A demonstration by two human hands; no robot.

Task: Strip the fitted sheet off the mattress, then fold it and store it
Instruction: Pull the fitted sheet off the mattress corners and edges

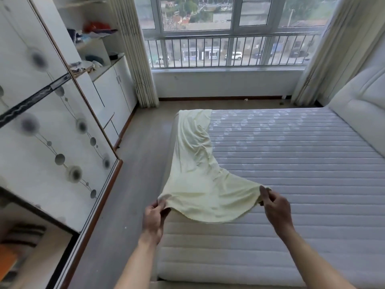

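Two bare forearms enter from the lower edge of the head view, each ending in a bare hand. No sleeve, cuff or glove is visible on either arm up to the frame edge. The left hand [154,217] shows no ring, watch or strap at the wrist below the grip. The right hand [277,207] likewise carries no ring, band or marking on the visible back of the hand or on the wrist behind the grip.

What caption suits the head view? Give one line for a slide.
Both hands, left and right, pinch the pale yellow sheet over the bare mattress.
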